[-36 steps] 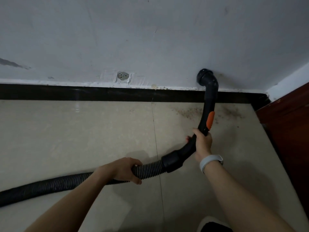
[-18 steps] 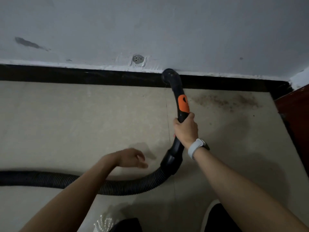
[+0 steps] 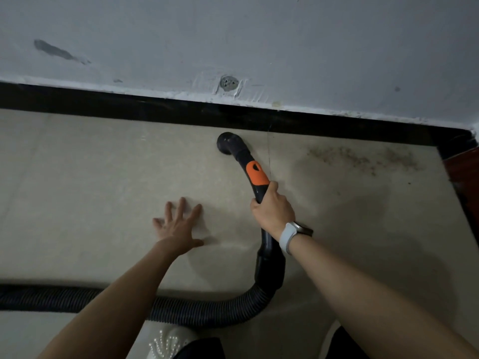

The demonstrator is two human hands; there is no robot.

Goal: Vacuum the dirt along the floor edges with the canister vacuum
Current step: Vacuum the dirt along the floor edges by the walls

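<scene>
Currently head view: right hand (image 3: 274, 209) wraps the vacuum handle (image 3: 255, 177), nozzle (image 3: 228, 143) on floor near the baseboard (image 3: 129, 107). Left hand (image 3: 178, 226) flat, fingers spread, probably bracing. Dirt patch (image 3: 363, 158) at 3 o'clock of nozzle, untouched.

Scuffed pale wall (image 3: 259, 35), black skirting (image 3: 103, 104), beige tile floor (image 3: 77, 177), red-brown furniture (image 3: 466, 182) at right.

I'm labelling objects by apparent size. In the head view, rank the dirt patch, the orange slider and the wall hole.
1. dirt patch, largest.
2. orange slider.
3. wall hole, smallest, though farther from the camera.
</scene>
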